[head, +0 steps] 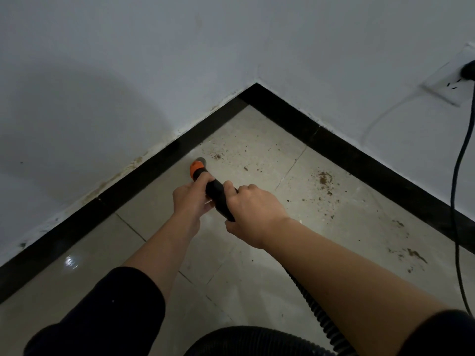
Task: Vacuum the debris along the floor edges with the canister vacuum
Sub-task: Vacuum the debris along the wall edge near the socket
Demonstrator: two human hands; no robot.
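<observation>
Left hand (191, 197): fingers curled round the black vacuum wand (218, 197), just behind its orange collar (196, 167).
Right hand (253, 211): gripping the same wand further back, fingers wrapped over the top and thumb below.
Wand tip: low over the tiled floor (257, 278), close beside the left-hand black baseboard (144, 173) and short of the corner (whether it touches the tile I cannot tell).
Debris (324, 178): brown crumbs scattered over the tiles, mostly along the right-hand stretch of baseboard; one small patch lies just right of the wand tip.
Hose (312, 307): black and ribbed, emerging from under the right forearm and curving along the bottom edge of the view.
Power cord (456, 181): dark, hanging from a plug (469, 70) in the white wall socket (447, 86) at far right, crossing the baseboard down to the floor.
Sleeves: black, pushed up past both forearms.
</observation>
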